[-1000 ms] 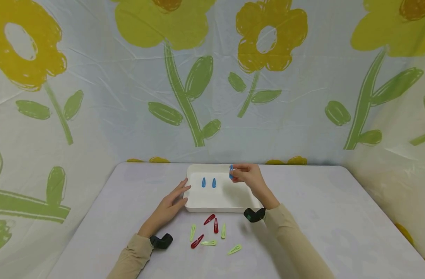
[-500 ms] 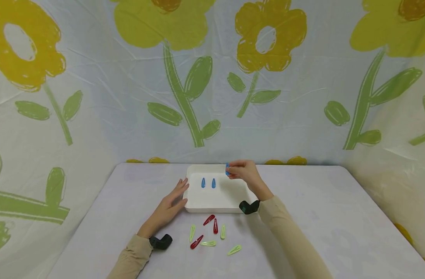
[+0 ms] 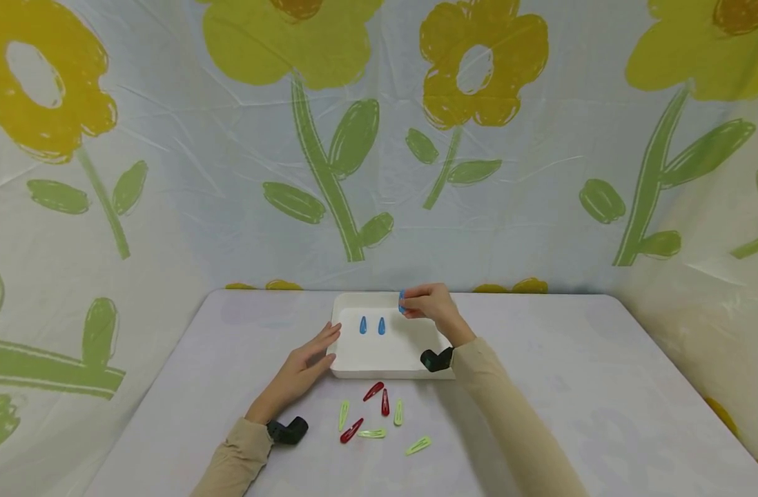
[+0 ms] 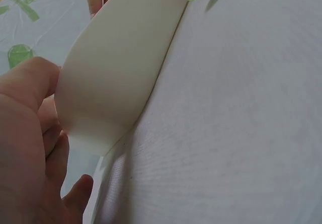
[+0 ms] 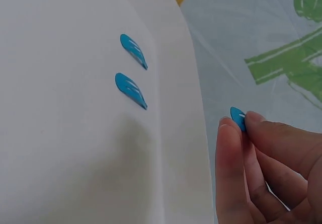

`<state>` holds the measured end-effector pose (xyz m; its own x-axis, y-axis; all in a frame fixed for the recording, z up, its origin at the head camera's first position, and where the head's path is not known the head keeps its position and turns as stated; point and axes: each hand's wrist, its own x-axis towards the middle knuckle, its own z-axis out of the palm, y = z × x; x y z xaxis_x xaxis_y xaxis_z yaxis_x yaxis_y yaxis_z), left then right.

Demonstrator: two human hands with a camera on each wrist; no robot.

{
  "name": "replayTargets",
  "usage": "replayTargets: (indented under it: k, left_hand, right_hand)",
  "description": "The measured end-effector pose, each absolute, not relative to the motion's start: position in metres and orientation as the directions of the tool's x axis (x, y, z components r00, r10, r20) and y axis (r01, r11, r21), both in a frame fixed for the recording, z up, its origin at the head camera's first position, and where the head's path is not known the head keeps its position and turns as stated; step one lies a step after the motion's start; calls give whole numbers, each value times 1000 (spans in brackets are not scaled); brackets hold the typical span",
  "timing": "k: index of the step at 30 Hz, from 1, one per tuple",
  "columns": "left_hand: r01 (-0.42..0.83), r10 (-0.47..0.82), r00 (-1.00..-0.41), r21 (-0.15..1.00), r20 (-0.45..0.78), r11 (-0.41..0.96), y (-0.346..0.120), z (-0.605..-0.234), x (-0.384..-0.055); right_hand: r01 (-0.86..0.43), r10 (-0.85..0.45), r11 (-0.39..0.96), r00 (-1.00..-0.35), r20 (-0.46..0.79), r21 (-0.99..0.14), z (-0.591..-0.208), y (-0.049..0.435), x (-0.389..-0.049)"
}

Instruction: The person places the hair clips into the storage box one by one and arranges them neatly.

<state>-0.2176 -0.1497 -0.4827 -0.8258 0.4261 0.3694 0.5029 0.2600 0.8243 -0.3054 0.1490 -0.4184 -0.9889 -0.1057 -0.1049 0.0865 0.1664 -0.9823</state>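
A blue snap hair clip is pinched between the thumb and fingertips of my right hand, held above the far side of the white tray. Two more blue hair clips lie in the tray, a left one and a right one, side by side with their narrow ends pointing away. My left hand rests at the tray's left edge with fingers extended. In the left wrist view, its thumb touches the tray's outer wall. Part of the held clip is hidden by my fingers.
In front of the tray, red hair clips and several light green hair clips lie scattered on the pale tablecloth. A flower-printed cloth hangs behind the table and along its sides.
My right hand has shifted left and slightly away over the tray, with the blue hair clip still pinched. The left hand stays at the tray's edge.
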Motion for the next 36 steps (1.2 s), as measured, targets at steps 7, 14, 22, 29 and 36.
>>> replayTargets:
  k: [7,14,22,29,36]
  left_hand:
    - [502,425,-828,821,366,270,-151,-483,-218]
    - [472,414,-845,837,340,277,-150,-481,-217]
    - [466,415,-846,841,333,275,-149,-478,-216]
    - [472,412,-844,839,343,270,-149,-479,-217]
    - [478,411,-840,841,353,254,-150,-480,-216]
  right_hand:
    - [155,-99,186,-979,-176,-970,-420,144,-309]
    - [212,-69,231,-970,-233,-950,-426,142,-312]
    - [276,-43,203,-956,-290,-939,-434,140,-313]
    - [341,-6,230,-936,-351,-912,-441,140,-317]
    - [339,-34,279,-931,-362,-898,-449,141,-317]
